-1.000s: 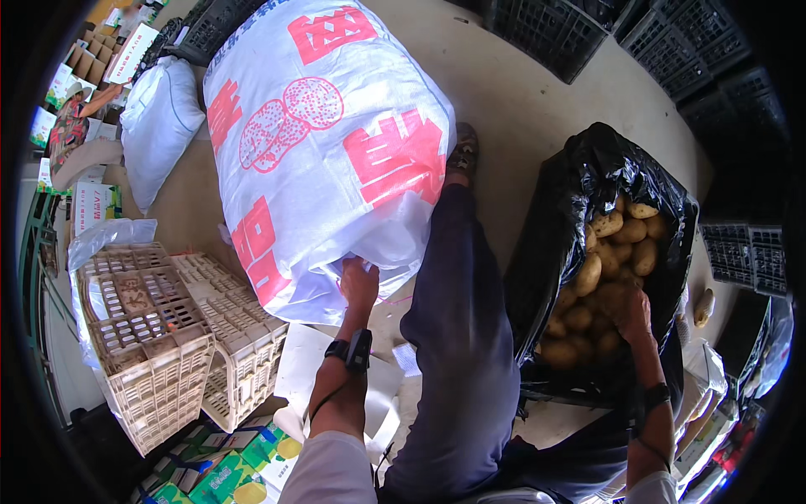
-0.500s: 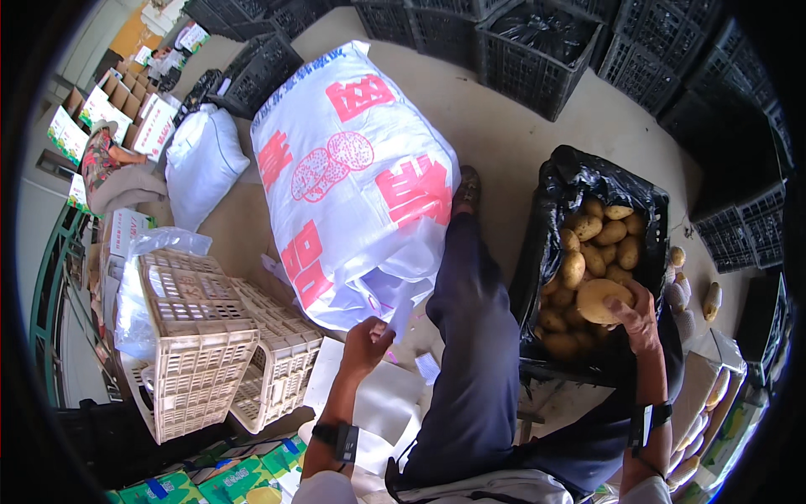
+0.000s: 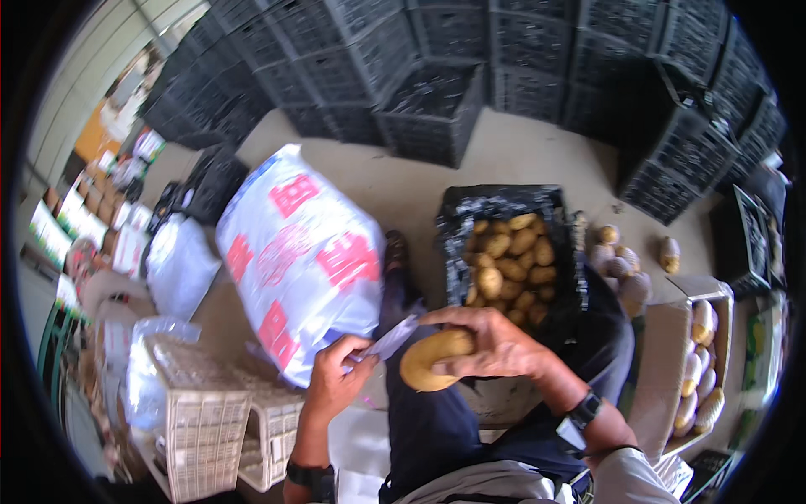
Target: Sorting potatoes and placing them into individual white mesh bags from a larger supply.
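My right hand (image 3: 497,343) grips a large potato (image 3: 430,363) over my thigh, fingers and thumb wrapped about its right end. Close by on the left, my left hand (image 3: 338,375) pinches a flat, pale foam net sleeve (image 3: 395,338) between thumb and fingers. The sleeve's free end reaches toward the fingertips of my right hand; whether they touch it I cannot tell. Beyond my right hand stands a black crate (image 3: 573,290) lined with black plastic, holding many loose potatoes (image 3: 510,267). A big white sack (image 3: 306,252) with red print leans beyond my left hand.
An open cardboard box (image 3: 659,370) of net-wrapped potatoes (image 3: 703,357) stands at the right. More wrapped potatoes (image 3: 621,267) lie on the floor. Beige plastic crates (image 3: 201,437) are at the left. Stacked black crates (image 3: 311,63) line the back. Another person (image 3: 109,290) sits far left.
My right hand has brought the potato from above the black crate leftward and nearer me, beside the sleeve. My left hand still holds the sleeve. The whole view has shifted.
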`<state>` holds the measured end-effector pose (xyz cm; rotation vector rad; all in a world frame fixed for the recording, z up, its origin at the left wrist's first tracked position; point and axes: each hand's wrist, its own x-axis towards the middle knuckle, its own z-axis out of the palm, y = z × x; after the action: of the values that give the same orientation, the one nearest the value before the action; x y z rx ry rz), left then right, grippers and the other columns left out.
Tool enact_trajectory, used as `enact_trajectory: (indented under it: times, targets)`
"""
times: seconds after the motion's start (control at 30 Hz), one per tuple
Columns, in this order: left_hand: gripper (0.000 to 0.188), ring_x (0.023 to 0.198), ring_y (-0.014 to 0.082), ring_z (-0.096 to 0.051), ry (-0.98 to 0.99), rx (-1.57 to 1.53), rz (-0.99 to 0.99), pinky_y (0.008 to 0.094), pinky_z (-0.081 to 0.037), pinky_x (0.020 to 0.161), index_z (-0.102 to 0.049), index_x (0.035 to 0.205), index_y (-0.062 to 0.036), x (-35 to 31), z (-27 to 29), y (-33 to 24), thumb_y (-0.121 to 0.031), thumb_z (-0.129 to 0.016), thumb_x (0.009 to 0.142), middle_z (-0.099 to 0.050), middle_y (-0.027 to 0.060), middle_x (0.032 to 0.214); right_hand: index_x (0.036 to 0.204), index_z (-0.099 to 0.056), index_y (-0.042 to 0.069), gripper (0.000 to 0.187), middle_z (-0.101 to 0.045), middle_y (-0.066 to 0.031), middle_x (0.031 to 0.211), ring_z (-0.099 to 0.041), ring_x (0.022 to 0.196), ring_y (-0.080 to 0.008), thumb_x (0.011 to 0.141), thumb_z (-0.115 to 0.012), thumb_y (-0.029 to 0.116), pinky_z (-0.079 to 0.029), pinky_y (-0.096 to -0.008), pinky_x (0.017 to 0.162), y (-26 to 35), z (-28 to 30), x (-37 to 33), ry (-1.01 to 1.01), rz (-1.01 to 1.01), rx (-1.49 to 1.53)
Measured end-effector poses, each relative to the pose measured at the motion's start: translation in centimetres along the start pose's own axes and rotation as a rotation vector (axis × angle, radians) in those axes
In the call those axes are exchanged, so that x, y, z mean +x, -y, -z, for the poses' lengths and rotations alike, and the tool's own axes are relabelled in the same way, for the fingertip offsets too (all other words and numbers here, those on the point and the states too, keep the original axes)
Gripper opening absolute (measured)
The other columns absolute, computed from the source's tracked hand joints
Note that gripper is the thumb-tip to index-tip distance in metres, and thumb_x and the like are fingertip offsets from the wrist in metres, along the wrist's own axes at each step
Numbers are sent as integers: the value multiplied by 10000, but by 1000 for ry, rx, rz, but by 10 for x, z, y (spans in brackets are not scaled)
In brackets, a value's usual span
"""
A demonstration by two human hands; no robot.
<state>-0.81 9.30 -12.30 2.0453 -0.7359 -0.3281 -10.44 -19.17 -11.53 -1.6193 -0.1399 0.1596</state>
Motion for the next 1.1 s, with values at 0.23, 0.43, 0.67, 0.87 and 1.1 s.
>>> enact_trajectory:
  times: [0.23,0.43,0.67,0.87,1.1]
  targets:
    - [149,734,176,-725,154,-36,-75,312,-577,685,-675,988,24,23,-48,-35,12,-757,865,-730,109,845,1376,-596,-55,705,-677,-179,1274,-635,1197,-234,829,-865,298,-496,-362,1057,-36,17,-56,28,-31,-31]
    - [181,689,114,-700,345,-178,-65,267,-555,626,-705,942,10,24,-118,-35,-32,-842,831,-730,55,775,1373,-627,58,647,-713,5,1041,-660,877,-83,882,-834,423,-544,-231,618,-64,1,-116,80,-244,404]
    - [699,1119,344,-691,533,-962,482,465,-579,940,-582,1349,84,19,-182,-24,-538,-379,1103,-688,233,1247,1347,-583,18,647,-709,-31,921,-670,671,-103,923,-791,461,-520,-221,542,-91,-30,-157,-110,-92,1093]
    - [467,1075,334,-711,725,-1238,489,482,-616,871,-600,1272,41,3,-205,-33,-375,-510,1080,-699,233,1185,1297,-608,41,559,-718,-48,975,-682,726,-143,937,-781,432,-549,-236,623,-105,-48,-166,-160,14,1296]
    - [66,904,159,-677,208,-1109,264,334,-551,867,-646,1007,-37,26,-207,-66,-95,-675,996,-713,64,986,1235,-639,43,448,-735,-48,961,-700,718,-141,974,-746,391,-541,-234,575,-107,-37,-184,-490,14,1203]
